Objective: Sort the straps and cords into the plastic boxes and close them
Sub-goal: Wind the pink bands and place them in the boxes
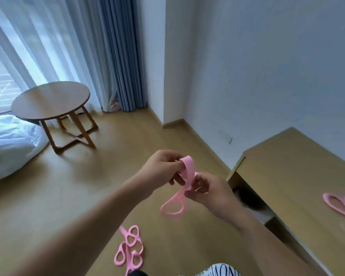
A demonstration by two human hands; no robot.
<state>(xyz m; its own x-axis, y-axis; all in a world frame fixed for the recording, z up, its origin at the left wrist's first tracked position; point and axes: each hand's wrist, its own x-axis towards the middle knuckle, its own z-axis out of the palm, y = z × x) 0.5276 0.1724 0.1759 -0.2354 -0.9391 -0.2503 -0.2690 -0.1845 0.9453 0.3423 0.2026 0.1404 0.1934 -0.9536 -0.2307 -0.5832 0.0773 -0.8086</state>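
Strap between hands; straps on floor below.

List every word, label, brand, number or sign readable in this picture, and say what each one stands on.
None can be read.
The pink looped rubber strap gripped by the left hand and the right hand is plain.
The pink straps on the wooden floor and the pink strap on the wooden desk show no print.
The black-and-white patterned cloth at the bottom edge bears lines, not letters.

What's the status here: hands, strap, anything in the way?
Left hand and right hand both gripping one pink strap, mid-air. More pink straps on floor, another on the desk. No boxes in view. Nothing obstructing.
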